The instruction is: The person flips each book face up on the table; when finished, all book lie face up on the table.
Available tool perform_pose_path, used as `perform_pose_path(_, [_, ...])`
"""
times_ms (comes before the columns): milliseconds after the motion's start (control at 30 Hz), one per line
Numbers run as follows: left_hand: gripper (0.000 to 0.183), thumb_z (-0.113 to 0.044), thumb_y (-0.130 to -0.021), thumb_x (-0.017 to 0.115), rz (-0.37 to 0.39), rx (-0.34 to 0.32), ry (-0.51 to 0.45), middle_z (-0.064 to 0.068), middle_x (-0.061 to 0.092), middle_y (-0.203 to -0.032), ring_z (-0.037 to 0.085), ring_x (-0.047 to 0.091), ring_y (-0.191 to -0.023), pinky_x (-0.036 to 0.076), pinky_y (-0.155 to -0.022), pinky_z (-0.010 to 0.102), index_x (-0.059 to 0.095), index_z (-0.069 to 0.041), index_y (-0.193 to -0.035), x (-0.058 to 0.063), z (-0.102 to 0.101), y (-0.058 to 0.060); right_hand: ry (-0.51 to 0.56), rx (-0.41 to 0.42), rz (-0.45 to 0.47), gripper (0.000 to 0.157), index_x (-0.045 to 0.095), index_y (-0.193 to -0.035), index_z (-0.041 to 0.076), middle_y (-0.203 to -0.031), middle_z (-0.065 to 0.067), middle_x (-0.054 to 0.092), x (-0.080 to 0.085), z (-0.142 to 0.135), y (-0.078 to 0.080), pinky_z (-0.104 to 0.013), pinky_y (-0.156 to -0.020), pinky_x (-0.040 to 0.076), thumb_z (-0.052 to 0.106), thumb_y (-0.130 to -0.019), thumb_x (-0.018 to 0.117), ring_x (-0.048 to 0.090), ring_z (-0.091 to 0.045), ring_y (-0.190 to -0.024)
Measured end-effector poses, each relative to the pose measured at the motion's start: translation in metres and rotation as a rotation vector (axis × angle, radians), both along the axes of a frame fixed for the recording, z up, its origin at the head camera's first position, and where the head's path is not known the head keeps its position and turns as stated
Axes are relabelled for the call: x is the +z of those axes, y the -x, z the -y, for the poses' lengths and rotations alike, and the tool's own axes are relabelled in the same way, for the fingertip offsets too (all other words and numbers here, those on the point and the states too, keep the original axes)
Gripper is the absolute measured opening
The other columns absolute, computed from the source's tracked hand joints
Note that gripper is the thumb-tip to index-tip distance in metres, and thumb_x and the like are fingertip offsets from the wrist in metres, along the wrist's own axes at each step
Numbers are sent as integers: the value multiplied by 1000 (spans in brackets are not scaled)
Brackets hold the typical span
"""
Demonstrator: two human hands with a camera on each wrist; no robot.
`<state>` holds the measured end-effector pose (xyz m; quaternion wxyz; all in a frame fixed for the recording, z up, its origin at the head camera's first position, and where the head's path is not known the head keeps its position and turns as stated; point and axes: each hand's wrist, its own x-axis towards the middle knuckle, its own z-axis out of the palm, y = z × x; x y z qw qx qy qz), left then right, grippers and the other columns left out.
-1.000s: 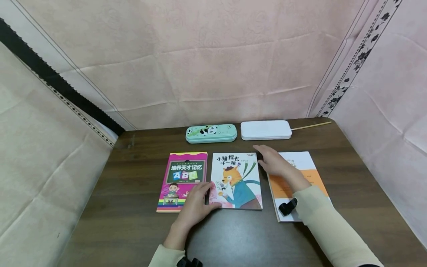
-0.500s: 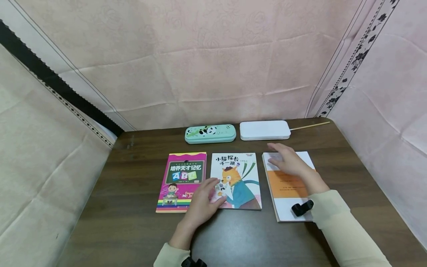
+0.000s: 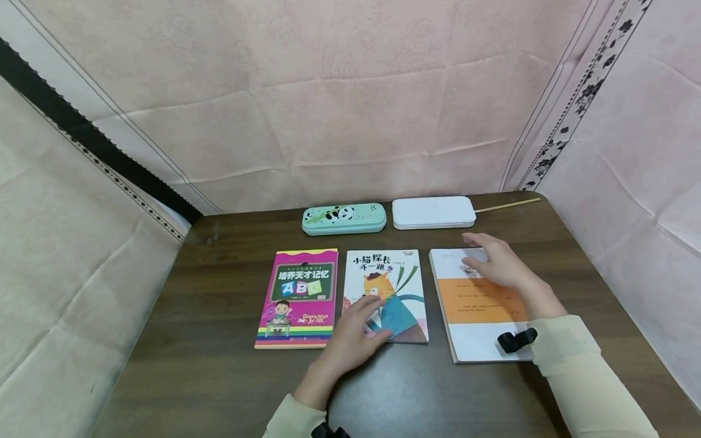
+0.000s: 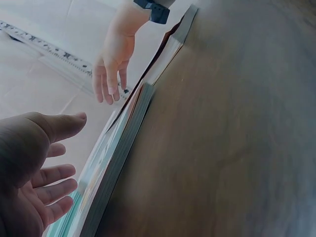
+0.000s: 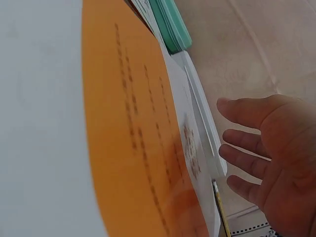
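Three books lie side by side on the brown table. The pink ABC book (image 3: 303,299) is on the left, the book with a cartoon cat (image 3: 402,313) in the middle, and the white book with an orange band (image 3: 476,301) on the right. My left hand (image 3: 356,334) hovers over the lower part of the cat book, fingers spread and relaxed, holding nothing. Above the upper part of the orange-banded book is my right hand (image 3: 504,264), thumb and fingers apart and nothing held. Both wrist views show the palms bare and a gap between hand and books.
Behind the books stand a green pencil case (image 3: 344,219) with pandas and a white case (image 3: 434,213). A thin pencil (image 3: 508,205) lies at the white case's right end. Pale cloth (image 3: 350,121) hangs along the table's back and sides.
My right hand has moved right, from the gap beside the cat book to over the orange-banded book. The left hand has shifted right over the cat book, uncovering the pink book.
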<state>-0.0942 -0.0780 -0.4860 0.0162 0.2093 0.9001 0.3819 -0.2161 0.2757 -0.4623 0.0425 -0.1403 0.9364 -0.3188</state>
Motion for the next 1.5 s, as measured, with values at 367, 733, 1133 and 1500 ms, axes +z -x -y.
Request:
perform_pose_path(367, [59, -34, -93, 75, -57, -115, 39, 8, 53, -146, 25, 52, -132, 49, -105, 42, 57, -8, -143, -3, -26, 2, -43, -51, 11, 61, 44, -149, -2, -152, -29, 40, -4, -28, -4, -69, -112, 26, 21, -97, 69, 31, -51, -142])
perform_pose_path(733, [60, -38, -94, 74, -30, -186, 112, 4, 50, -149, 20, 45, -139, 42, -112, 40, 56, -12, -144, -3, -43, 2, -108, -69, 119, 75, 43, -149, -2, -152, -32, 37, -11, -52, -1, -69, -111, 27, 24, -89, 80, 31, -53, -140])
perform_pose_path(1133, [62, -40, -92, 75, 5, -214, 167, 2, 47, -151, 19, 42, -140, 38, -115, 38, 56, -14, -145, -5, -48, 2, -128, -82, 120, 84, 45, -145, -5, -144, -33, 41, -14, -56, -1, -71, -107, 32, 40, -85, 83, 41, -50, -126])
perform_pose_path(1500, [64, -46, -93, 73, -57, -278, 305, 2, 42, -158, 20, 32, -148, 30, -119, 39, 55, -16, -147, -6, -73, -1, -136, -150, 139, 105, 36, -148, -14, -144, -35, 38, -22, -60, -6, -69, -105, 36, 55, -82, 80, 41, -51, -126])
